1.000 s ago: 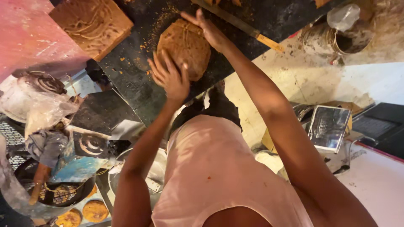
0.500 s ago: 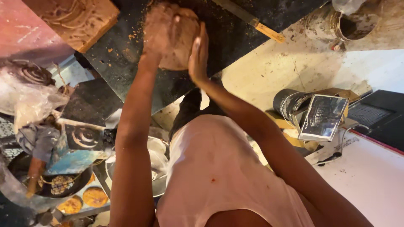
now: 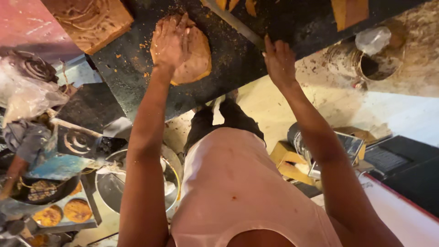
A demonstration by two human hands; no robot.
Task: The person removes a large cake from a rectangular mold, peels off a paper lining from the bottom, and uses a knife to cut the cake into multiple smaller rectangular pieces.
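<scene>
A flattened brown clay lump (image 3: pixel 194 57) lies on the dark work slab (image 3: pixel 238 68). My left hand (image 3: pixel 170 40) rests flat on top of the lump, fingers spread and smeared with clay. My right hand (image 3: pixel 279 61) hovers open near the slab's front edge, to the right of the lump, holding nothing. A long stick or blade with a pale handle (image 3: pixel 233 23) lies on the slab just beyond my right hand.
A carved brown clay block (image 3: pixel 89 20) sits at the slab's far left. A metal bowl (image 3: pixel 114 183) and cluttered trays with round clay discs (image 3: pixel 75 210) are at lower left. A metal can (image 3: pixel 361 64) and tins stand on the floor at right.
My right hand has come off the clay lump and moved right to the slab's edge. My left hand stays pressed on the lump.
</scene>
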